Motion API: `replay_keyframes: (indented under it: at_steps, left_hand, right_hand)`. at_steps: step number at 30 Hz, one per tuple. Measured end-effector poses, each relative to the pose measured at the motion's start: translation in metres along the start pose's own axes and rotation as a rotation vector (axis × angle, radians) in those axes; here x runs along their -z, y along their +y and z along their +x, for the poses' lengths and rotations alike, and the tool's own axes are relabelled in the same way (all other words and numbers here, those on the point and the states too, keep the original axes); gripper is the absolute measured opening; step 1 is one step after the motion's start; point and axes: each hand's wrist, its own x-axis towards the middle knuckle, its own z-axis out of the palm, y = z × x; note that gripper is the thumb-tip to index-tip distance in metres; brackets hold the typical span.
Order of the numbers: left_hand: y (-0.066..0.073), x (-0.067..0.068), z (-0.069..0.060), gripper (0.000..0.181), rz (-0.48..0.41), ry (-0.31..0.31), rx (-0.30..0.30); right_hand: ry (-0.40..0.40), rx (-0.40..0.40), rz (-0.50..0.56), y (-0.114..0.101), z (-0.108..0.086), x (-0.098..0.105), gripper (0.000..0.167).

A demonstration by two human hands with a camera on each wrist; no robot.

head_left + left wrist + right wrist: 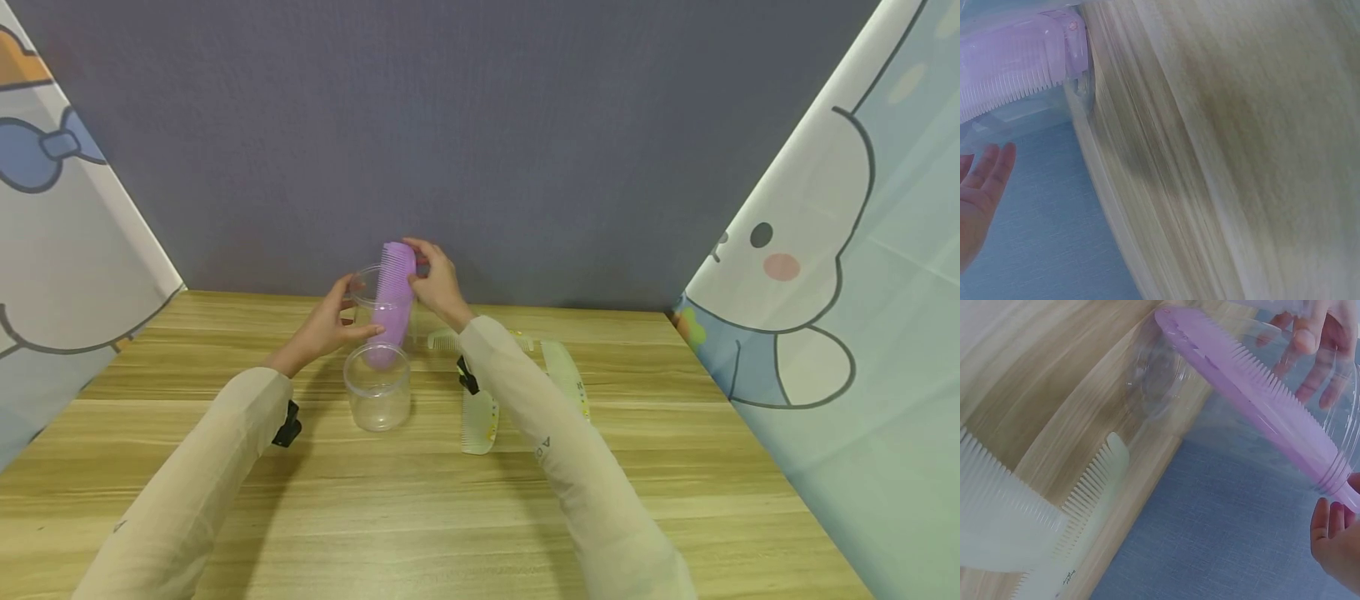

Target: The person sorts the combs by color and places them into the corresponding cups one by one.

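Observation:
A purple comb (394, 292) slants inside the rear clear round container (363, 315), its top end above the rim. The right hand (440, 287) pinches the comb's upper end; in the right wrist view its fingertips meet the end of the comb (1260, 406) at the rim. The left hand (322, 329) holds the rear container from the left, thumb along the near side, fingers behind. Through the clear wall, the right wrist view shows the left fingers. A second clear container (378, 408) stands upright just in front, with nothing visible inside.
Several pale green combs lie right of the containers: one (444, 340) near the back, partly under the right sleeve, one (478, 423) nearer, one (564, 373) farther right. A grey wall (480, 150) rises behind the wooden table (360, 517); cartoon-printed sheets flank both sides.

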Motion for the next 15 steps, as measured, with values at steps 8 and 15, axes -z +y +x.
replay_keyframes:
  at_steps: [8, 15]
  left_hand:
    - [0.003, 0.002, 0.000, 0.098, -0.009, -0.035, 0.033]
    - [0.003, 0.006, 0.001, 0.102, -0.001, -0.044, 0.058]
  right_hand:
    - [-0.019, 0.029, 0.017, 0.002, 0.000, 0.008, 0.053]
    - [-0.035, 0.037, 0.051, 0.005, 0.001, 0.020, 0.051]
